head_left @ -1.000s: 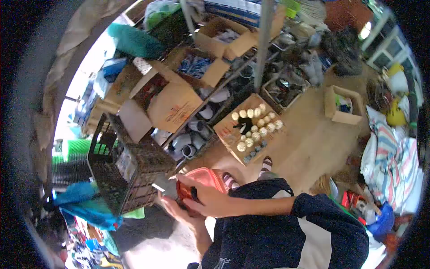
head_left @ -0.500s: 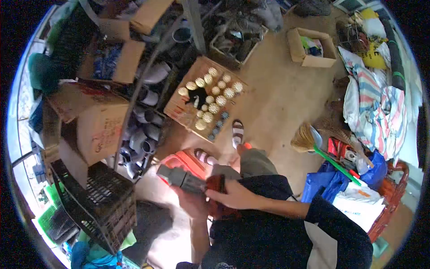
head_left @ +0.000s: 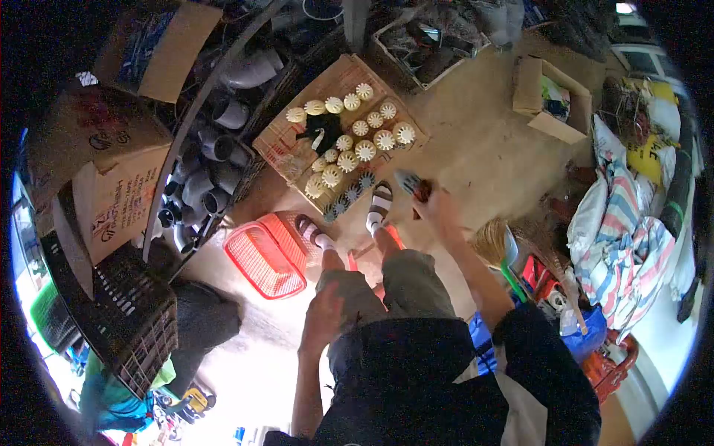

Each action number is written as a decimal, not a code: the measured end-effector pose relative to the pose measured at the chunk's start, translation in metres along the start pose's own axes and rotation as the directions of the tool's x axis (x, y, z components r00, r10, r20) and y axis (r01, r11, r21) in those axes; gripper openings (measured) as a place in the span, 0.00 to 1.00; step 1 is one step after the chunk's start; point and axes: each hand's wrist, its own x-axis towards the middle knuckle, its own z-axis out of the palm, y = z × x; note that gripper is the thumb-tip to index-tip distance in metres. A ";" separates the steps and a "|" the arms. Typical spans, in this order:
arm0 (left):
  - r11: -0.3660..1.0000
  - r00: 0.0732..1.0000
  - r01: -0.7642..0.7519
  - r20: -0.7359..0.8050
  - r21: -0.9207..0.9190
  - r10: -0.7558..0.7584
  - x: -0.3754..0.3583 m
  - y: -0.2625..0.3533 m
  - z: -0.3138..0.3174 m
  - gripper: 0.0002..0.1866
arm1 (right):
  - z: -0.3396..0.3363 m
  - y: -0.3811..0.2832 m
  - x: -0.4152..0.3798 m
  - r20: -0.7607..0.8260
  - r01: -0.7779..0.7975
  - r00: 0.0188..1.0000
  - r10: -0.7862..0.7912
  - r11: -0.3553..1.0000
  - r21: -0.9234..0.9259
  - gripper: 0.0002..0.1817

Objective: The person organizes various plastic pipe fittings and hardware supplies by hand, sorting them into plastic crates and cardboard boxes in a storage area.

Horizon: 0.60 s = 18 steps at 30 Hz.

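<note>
My right hand [head_left: 440, 212] reaches forward, fingers closed around a grey and reddish-brown piece [head_left: 409, 182]. Its exact kind does not show. This piece is just right of my sandalled foot, beside a flattened cardboard sheet [head_left: 277, 149]. Rows of cream ribbed round pieces [head_left: 364, 151] lie on that sheet, with several dark grey ribbed pieces [head_left: 341, 204] along its near edge and a black cloth-like item [head_left: 318, 128] among them. My left hand [head_left: 324, 311] is by my left knee, smeared by motion; its fingers cannot be made out. A red plastic basket [head_left: 266, 256] stands nearby.
Grey pipe elbows [head_left: 216, 145] fill a rack on the left, near cardboard boxes [head_left: 123, 193] and a black crate [head_left: 141, 320]. To the right are a broom [head_left: 491, 241], striped sacks [head_left: 621, 260] and an open carton [head_left: 550, 100].
My hands have parted: my right hand has moved forward and right with the piece, while my left has dropped back to my knee. The red basket shows more fully.
</note>
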 end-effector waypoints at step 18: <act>0.798 0.886 0.381 -0.062 -0.467 -0.459 -0.151 -0.104 0.085 0.16 | 0.115 -0.003 0.074 0.262 0.512 0.859 -0.440 0.753 -0.413 0.37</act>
